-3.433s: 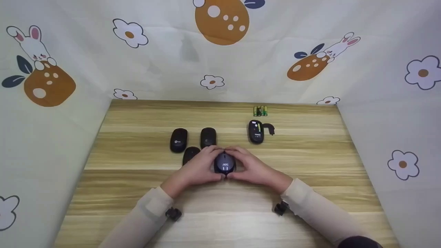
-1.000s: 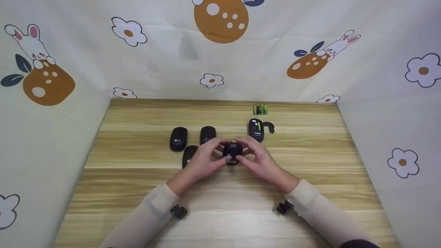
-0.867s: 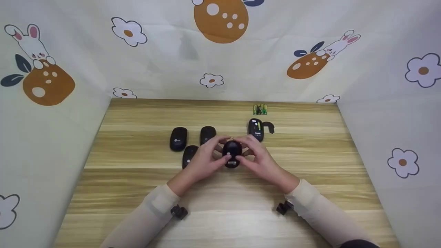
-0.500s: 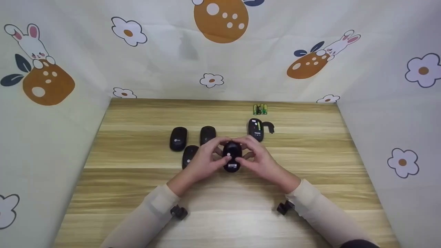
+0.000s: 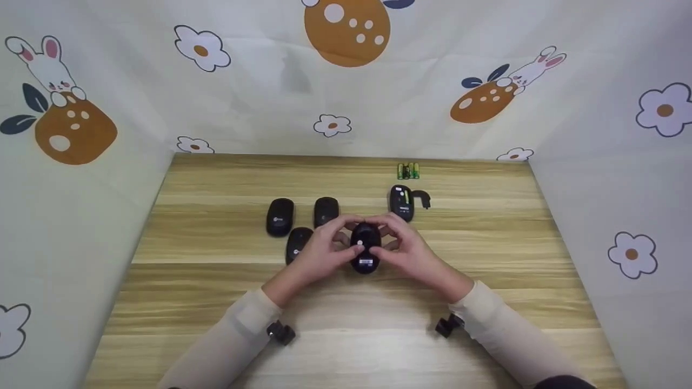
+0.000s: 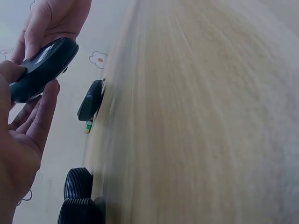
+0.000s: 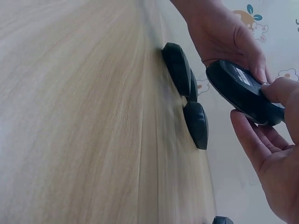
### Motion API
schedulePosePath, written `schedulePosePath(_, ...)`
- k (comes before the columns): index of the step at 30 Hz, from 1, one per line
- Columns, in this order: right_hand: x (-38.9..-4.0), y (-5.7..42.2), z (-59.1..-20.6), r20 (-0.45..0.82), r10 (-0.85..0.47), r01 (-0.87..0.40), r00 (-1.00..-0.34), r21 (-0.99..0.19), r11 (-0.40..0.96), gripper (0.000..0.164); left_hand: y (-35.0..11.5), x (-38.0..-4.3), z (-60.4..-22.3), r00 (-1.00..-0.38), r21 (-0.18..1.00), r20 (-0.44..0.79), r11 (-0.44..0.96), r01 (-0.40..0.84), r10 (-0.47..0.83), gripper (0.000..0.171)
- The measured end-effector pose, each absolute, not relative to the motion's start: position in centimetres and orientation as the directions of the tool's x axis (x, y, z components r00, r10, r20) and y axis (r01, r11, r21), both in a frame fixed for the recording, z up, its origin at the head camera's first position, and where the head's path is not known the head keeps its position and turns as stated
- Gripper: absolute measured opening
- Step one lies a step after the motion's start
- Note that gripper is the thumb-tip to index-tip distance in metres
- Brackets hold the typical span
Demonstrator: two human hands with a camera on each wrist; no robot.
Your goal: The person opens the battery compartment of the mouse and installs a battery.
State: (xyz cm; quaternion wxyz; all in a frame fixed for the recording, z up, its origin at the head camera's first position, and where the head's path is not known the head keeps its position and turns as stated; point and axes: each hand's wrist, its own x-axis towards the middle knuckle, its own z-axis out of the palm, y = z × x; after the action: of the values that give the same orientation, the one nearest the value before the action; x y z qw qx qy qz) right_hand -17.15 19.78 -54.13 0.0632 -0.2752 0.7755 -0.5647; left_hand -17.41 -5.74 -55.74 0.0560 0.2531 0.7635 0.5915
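Both hands hold one dark computer mouse [image 5: 366, 262] above the table, its underside with a white label turned up. My left hand [image 5: 323, 246] grips its left side, thumb on the underside and fingers below. From the right, my right hand [image 5: 405, 247] grips it the same way, its thumb also on the underside. In the left wrist view the mouse [image 6: 44, 70] is tilted and lifted off the wood. The right wrist view shows the mouse [image 7: 238, 91] between thumbs and fingers, its far end partly covered by the right hand.
Three black mice lie left of the hands: one mouse [image 5: 280, 217], another mouse [image 5: 326, 210], and a third mouse [image 5: 298, 244] partly behind the left hand. An upturned mouse [image 5: 401, 202] with a battery inside lies behind the right hand, beside its loose cover [image 5: 423, 198]. Several batteries [image 5: 408, 171] stand behind.
Earlier the mouse sat top side up on the table between both hands. It has since been lifted and turned over, and its labelled underside has tilted further toward the head camera.
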Motion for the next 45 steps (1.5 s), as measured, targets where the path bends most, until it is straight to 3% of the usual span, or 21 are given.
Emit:
schedulePosePath(10, -17.19, 19.89, -54.04, 0.225, -0.515, -0.364, -0.827, -0.913, 0.186, 0.054, -5.43, -17.45, -55.49, -0.872, 0.94, 0.184, 0.178, 0.291, 0.453, 0.053)
schedulePosePath(45, -17.07, 20.17, -53.37, 0.139, -0.418, -0.255, -0.898, -0.938, 0.236, 0.045, -5.04, -17.54, -55.91, -0.875, 0.931, 0.175, 0.212, 0.296, 0.452, 0.057)
